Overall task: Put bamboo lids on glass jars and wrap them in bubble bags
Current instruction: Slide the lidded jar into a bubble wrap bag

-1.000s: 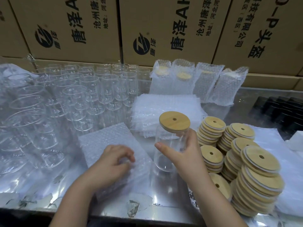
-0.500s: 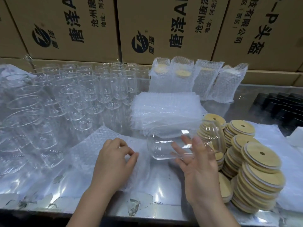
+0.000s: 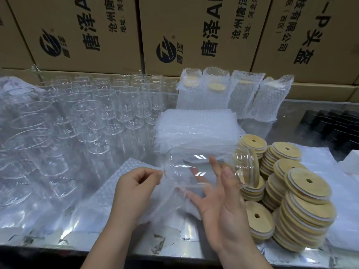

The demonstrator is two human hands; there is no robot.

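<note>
Change: the jar (image 3: pixel 194 166), upright a second ago with its lid (image 3: pixel 252 167) on top, now lies on its side in the air at frame centre, with the base pointing left and the lid right.
Meaning: capping looks finished for this jar, and sliding it base-first into the bag appears to be the step in hand.
Left hand (image 3: pixel 136 189): curled fingers and thumb pinch the edge of the bubble bag (image 3: pixel 116 175), which has lifted slightly towards the jar's base. Whether the mouth is open cannot be told.
Right hand (image 3: pixel 223 206): the thumb in front and spread fingers behind clasp the jar near its lid end.
Jar material: clear, smooth, thin-walled glass with a rounded base, glossy with highlights.
Lid material: a pale bamboo disc with a centre hole and a white seal ring.
Bag material: a soft, translucent, pimpled film lying limp on the table (image 3: pixel 174 243).
Lower right: leaning stacks of spare lids (image 3: pixel 305 193).
Left: rows of empty jars (image 3: pixel 101 113).
Upper centre: a flat pile of bags (image 3: pixel 196 127), with four wrapped jars (image 3: pixel 233 94) behind it.
</note>
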